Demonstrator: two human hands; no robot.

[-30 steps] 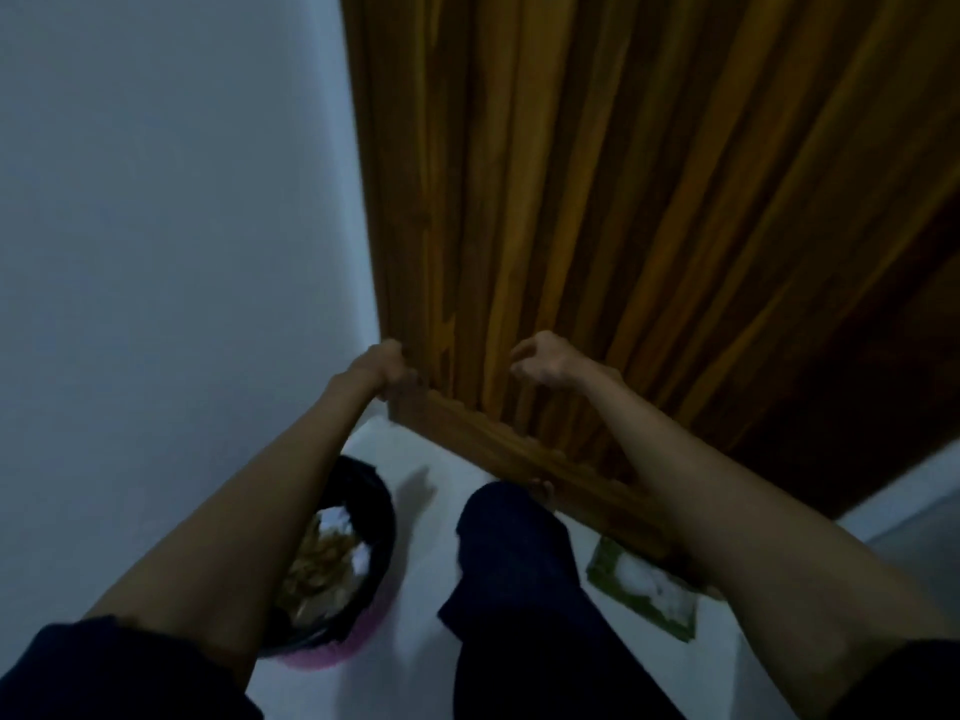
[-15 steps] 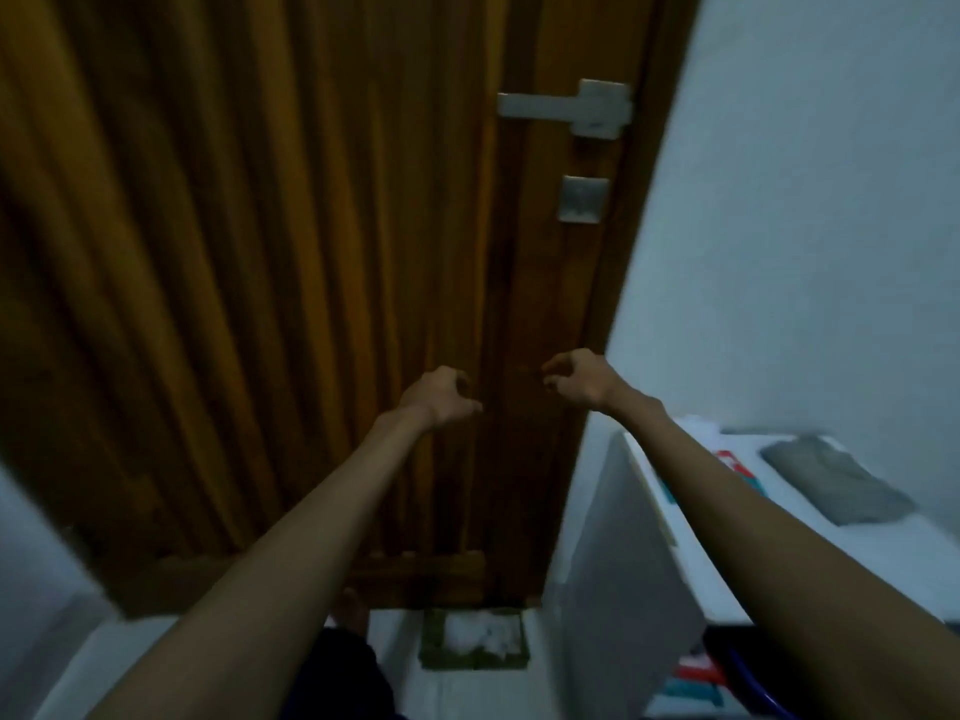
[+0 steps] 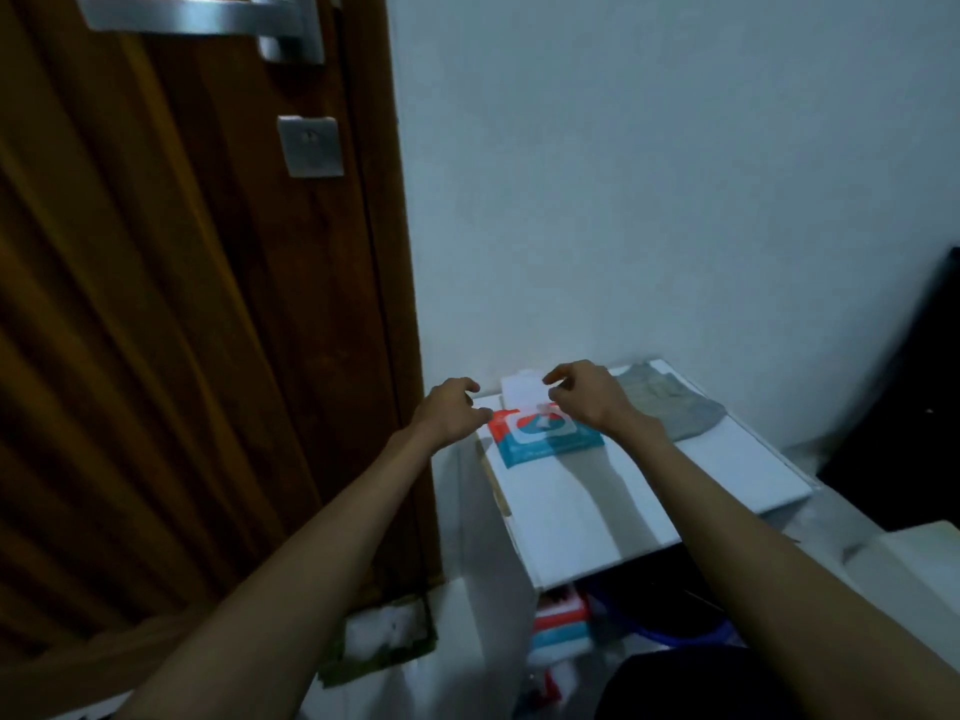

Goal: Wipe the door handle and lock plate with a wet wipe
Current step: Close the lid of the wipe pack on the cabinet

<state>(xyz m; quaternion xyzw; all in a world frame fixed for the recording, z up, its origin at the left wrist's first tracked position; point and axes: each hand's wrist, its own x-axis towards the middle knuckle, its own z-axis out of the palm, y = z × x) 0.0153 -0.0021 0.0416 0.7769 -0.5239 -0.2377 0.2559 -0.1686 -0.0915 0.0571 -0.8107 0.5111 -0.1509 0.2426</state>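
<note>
Reaching for the red-and-blue soft wet-wipe pack (image 3: 545, 436), which lay on the white desk (image 3: 597, 506), low and right of the silver lever door handle (image 3: 197, 18) and square metal lock plate (image 3: 310, 146). I judged it best to steady the pack with my left grip (image 3: 452, 410) and pinch a single wipe at the flap. My right grip (image 3: 582, 394) hovered over the flap, fingers loosely curled, apart and empty; the left likewise, beside the pack.

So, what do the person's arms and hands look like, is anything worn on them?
The left hand and the right hand are bare: no gloves, and no ring shows in the dim light. The left forearm and the right forearm are uncovered as far as the picture's lower edge, with no sleeve, watch or bracelet in view.
</note>
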